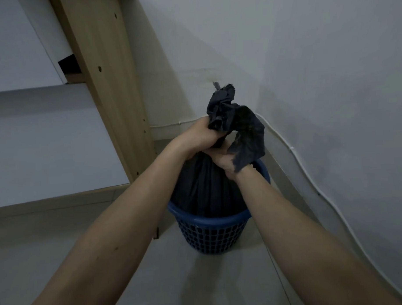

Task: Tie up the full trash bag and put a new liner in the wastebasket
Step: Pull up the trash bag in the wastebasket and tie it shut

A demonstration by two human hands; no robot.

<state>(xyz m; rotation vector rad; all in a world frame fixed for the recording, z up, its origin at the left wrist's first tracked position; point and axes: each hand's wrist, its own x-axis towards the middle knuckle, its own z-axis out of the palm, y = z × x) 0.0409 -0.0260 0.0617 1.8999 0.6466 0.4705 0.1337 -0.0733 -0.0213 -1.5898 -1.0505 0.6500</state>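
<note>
Two hands: both work at the neck of a black trash bag point(206, 188) in a dim corner of a room.
Left hand point(200, 135): fingers curled tight round the gathered neck of the bag, the crumpled loose top bunching out above the fist.
Right hand point(223, 161): just below and touching the left, fingers wrapped on the same neck; a torn-edged flap of the bag's plastic drapes over its back.
Trash bag: full and rounded, sitting in a blue wastebasket point(212, 231), its body bulging above the rim.
Wastebasket: plastic, lattice-walled, standing on the floor near the wall.
Floor point(62, 260): pale and smooth, with a seam line running past the basket toward the bottom edge.
Wall point(329, 68): plain, greyish-white, scuffed in places; a white cable point(293, 149) is clipped along it and runs down to the right.
Furniture: a light wooden upright panel point(111, 87) with drilled holes stands to the left, white panels point(35, 140) beside it.
Hidden: the bag's contents, the bottom of the bag inside the basket, and the right hand's fingertips under the flap.
Cut off: both arms at the lower edge; the top of the wooden panel.
Hard to make out: whether a knot is formed in the neck; a dark opening point(69, 64) beside the wooden panel shows nothing within.
</note>
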